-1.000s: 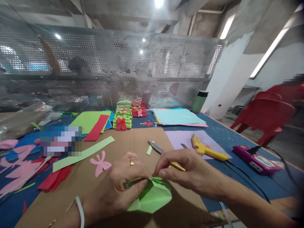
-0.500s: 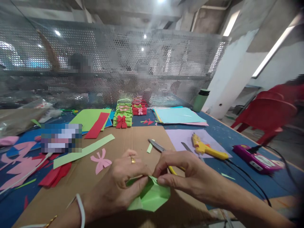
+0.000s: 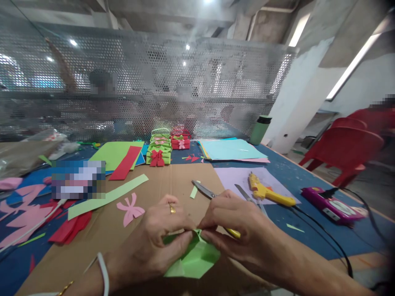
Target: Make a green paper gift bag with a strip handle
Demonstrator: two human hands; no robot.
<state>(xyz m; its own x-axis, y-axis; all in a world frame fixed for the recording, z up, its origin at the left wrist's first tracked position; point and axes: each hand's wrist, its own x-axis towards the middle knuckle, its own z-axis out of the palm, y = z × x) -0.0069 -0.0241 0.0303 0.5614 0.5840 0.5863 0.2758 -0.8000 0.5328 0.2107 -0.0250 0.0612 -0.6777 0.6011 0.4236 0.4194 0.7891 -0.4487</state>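
The left hand (image 3: 165,234) and right hand (image 3: 234,224) pinch green folded paper (image 3: 200,262) between them, above brown cardboard (image 3: 173,179) on a blue table (image 3: 286,174); beyond the grip stands a perforated metal screen (image 3: 173,82), rightward of it a pale pillar (image 3: 304,90) and red chair (image 3: 344,146)

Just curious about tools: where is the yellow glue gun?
In the head view, the yellow glue gun lies right of centre on the lilac paper, left of the purple power strip.
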